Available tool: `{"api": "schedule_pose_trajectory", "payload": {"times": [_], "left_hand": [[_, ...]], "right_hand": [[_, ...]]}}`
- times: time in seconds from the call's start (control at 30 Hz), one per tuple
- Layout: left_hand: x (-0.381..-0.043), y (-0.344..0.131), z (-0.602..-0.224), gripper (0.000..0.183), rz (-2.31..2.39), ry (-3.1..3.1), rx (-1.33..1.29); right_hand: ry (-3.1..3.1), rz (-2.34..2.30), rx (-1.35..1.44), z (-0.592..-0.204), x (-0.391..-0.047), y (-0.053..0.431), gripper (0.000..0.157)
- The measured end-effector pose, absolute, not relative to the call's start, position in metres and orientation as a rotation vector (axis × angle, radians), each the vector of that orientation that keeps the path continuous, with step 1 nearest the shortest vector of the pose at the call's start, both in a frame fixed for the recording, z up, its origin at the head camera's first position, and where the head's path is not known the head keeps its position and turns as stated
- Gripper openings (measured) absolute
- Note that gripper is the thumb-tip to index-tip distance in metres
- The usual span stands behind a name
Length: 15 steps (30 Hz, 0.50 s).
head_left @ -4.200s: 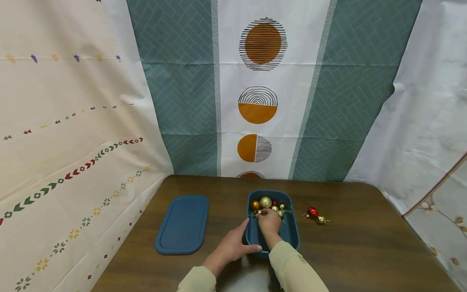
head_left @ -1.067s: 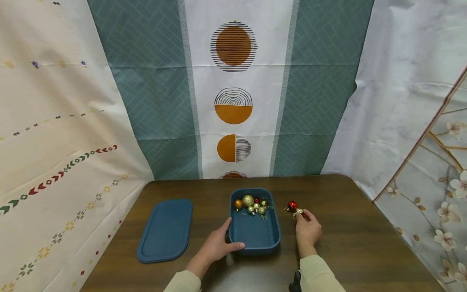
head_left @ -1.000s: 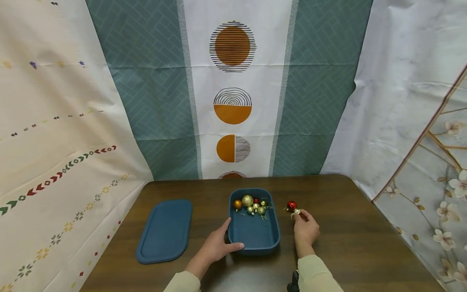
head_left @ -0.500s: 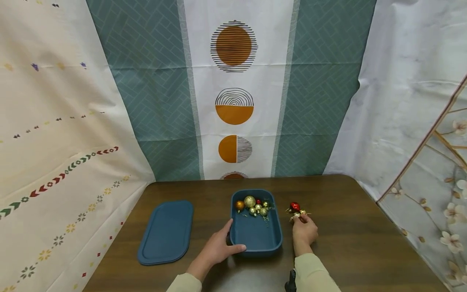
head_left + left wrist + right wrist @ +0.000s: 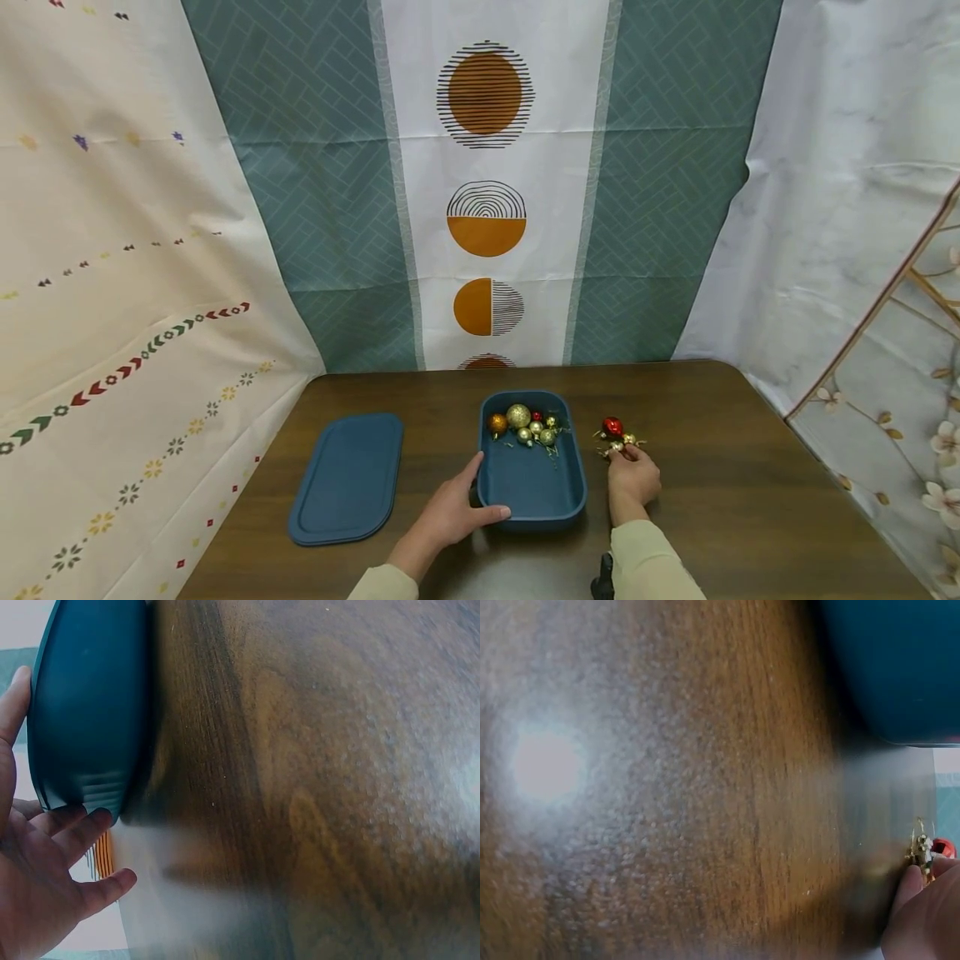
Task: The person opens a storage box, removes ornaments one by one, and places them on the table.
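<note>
My left hand (image 5: 447, 510) rests against the near left corner of a blue rectangular box (image 5: 583, 492), its fingers and thumb extended. In the left wrist view, fingertips touch the box's side (image 5: 90, 697). Right of the box, my right hand (image 5: 632, 481) pinches a small gold bauble (image 5: 615, 447) at table level. A red bauble (image 5: 612, 427) and another gold bauble (image 5: 630, 438) lie right beside it. The right wrist view shows the held bauble (image 5: 922, 849) partly hidden by fingers. Inside the box's far end sit several baubles, including a large glittery gold one (image 5: 518, 416) and an orange one (image 5: 497, 424).
A flat blue lid (image 5: 347, 479) lies left of the box on the brown wooden table (image 5: 742, 500). Patterned cloths (image 5: 675, 208) hang behind the table and along both sides.
My right hand has moved from inside the box to the table on the right, where a second gold bauble now sits by the red one. My left hand stays at the box.
</note>
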<state>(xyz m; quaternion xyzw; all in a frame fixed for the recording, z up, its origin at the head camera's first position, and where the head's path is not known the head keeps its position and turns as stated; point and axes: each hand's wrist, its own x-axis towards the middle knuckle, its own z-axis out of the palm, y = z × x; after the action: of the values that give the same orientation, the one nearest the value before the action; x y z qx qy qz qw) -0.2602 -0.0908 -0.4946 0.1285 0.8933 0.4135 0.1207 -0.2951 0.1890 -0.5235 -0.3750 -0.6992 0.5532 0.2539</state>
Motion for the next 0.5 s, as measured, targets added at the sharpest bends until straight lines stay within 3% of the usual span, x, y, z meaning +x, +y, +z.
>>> {"api": "schedule_pose_trajectory", "payload": {"times": [0.5], "left_hand": [[-0.2588, -0.0896, -0.4930, 0.102, 1.224, 2.604, 0.376]], "right_hand": [[-1.891, 1.531, -1.011, -0.5244, -0.2911, 0.1912, 0.033]]}}
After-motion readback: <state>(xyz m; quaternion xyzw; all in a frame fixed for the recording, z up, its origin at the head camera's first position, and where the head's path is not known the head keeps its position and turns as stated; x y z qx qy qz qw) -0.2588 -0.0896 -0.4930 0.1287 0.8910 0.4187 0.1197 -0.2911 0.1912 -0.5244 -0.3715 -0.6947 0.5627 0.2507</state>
